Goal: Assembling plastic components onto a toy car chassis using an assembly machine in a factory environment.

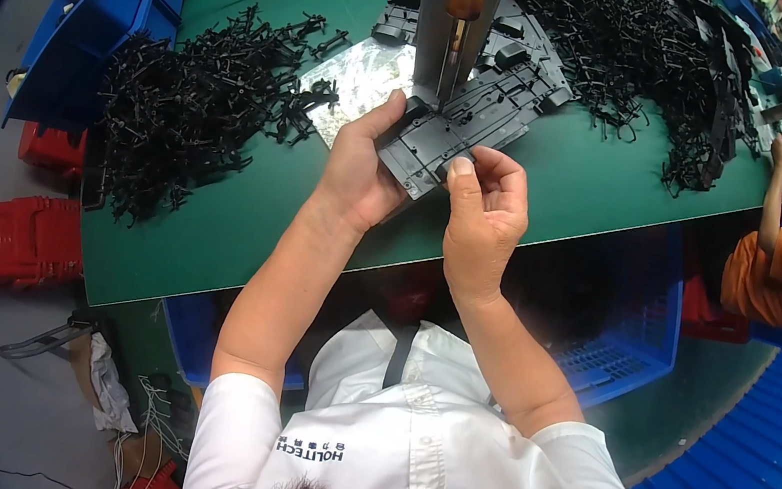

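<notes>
Green bench [243, 222] underlies the work: left hand [358, 164] clamps a grey panel [449, 127] under the press [450, 21]; right hand [485, 208] pinches a small piece against its near corner, seemingly mid-fitting. Black parts [182, 117] lie heaped leftward.

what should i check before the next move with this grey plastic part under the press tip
1. Left hand gripping the grey plastic part: ok.
2. Right hand fingers pinching the part's near edge: ok.
3. Part seated under the press tip: cannot tell.
4. Fingers away from the tip: ok, though left thumb is close.
5. Pile of black parts apart from the work spot: ok.
</notes>
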`<state>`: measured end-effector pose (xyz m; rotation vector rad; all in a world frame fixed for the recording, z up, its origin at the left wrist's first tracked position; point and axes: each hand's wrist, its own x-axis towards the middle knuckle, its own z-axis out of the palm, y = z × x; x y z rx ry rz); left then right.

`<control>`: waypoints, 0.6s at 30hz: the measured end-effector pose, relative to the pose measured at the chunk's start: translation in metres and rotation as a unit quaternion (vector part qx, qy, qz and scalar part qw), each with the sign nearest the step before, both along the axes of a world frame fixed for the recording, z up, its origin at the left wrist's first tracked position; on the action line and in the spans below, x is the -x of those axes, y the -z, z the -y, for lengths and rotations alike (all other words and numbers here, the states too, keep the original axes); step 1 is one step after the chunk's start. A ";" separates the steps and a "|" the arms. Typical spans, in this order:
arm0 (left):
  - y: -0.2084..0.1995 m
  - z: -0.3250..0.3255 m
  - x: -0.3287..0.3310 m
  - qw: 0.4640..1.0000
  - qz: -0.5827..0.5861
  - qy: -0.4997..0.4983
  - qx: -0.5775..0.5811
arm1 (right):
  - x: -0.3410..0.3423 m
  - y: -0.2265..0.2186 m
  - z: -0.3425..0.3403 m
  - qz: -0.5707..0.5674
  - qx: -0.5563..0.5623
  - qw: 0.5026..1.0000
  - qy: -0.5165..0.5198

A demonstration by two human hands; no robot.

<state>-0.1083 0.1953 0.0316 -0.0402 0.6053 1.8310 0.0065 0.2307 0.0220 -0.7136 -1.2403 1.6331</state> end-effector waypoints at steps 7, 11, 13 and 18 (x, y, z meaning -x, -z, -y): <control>-0.001 0.004 0.001 0.999 -0.029 -0.005 0.017 | 0.000 0.003 0.003 -0.003 0.008 1.000 -0.004; -0.001 0.006 0.000 0.999 -0.034 -0.005 0.018 | -0.001 0.006 0.006 -0.010 0.019 1.000 -0.010; 0.001 0.007 0.002 0.999 -0.035 0.004 0.013 | 0.000 0.007 0.005 -0.021 0.019 1.000 -0.014; 0.003 0.007 0.005 1.000 -0.028 -0.001 0.000 | 0.003 0.007 0.006 -0.019 0.028 0.999 -0.020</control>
